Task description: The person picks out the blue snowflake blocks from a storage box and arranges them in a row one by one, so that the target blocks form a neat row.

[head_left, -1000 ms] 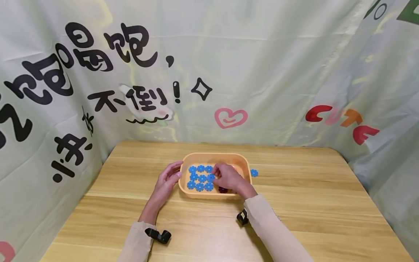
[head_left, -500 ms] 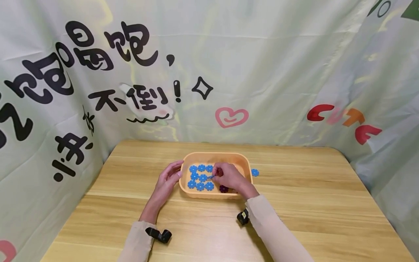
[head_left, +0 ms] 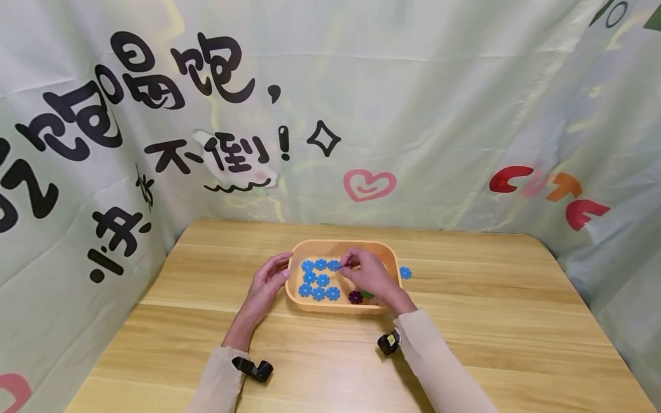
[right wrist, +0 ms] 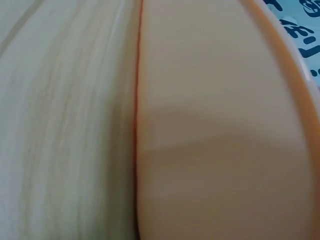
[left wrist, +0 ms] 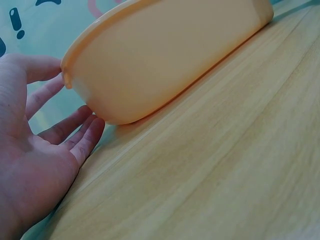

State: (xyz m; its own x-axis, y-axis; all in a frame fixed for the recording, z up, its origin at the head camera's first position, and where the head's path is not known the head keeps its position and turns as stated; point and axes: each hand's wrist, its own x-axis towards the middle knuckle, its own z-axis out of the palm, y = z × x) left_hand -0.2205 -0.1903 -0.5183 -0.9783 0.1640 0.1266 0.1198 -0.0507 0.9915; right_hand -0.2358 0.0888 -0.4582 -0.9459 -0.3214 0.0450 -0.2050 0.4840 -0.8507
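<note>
An orange plastic tray (head_left: 335, 308) stands on the table. Blue snowflake discs (head_left: 319, 293) lie in its left part in rows, the middle row shorter than the other two. My right hand (head_left: 369, 272) is over the tray and pinches a blue snowflake disc (head_left: 339, 267), seen nearly edge-on at the fingertips. The right wrist view shows only the tray's outer wall (right wrist: 220, 100), not the hand. My left hand (head_left: 268, 282) touches the tray's left end; in the left wrist view its fingers (left wrist: 86, 135) extend loosely against the wall and rim, without gripping.
A dark purple disc (head_left: 355, 297), a green one (head_left: 368, 294) and a pale pink one (head_left: 376, 301) lie in the tray's right part, partly behind the right hand. One blue disc (head_left: 405, 273) lies outside, by the tray's right end. Printed cloth (head_left: 413, 115) hangs behind the table (head_left: 465, 298).
My right hand has lifted a blue snowflake disc from the right end of the middle row and moved it back toward the far row. My left hand stays at the tray's end.
</note>
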